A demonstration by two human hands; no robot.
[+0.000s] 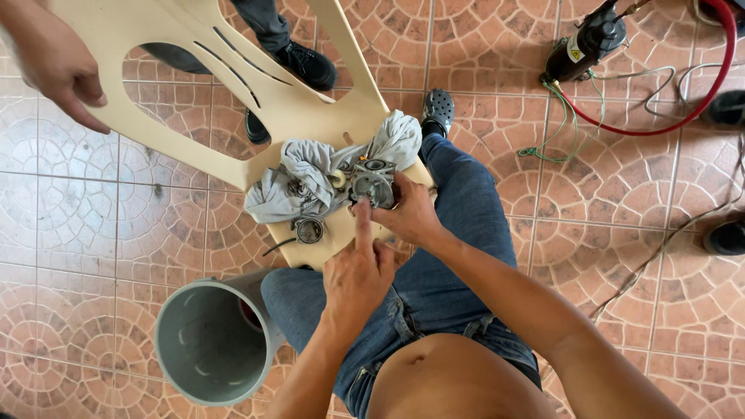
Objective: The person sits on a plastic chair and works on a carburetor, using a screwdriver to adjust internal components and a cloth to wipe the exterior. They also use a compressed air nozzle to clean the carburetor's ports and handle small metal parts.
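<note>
Small grey metal carburettor body [372, 184], cast housing with round ports on top, held upright at the front edge of a cream plastic chair seat [326, 240], resting against a crumpled grey rag [310, 174], separate round metal bowl part [309, 230] lying just beside on the seat

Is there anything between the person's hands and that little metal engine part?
No. The right hand already grips the metal part on the chair, and the left hand has its forefinger up against it. The grey rag lies beside it, not between.
</note>
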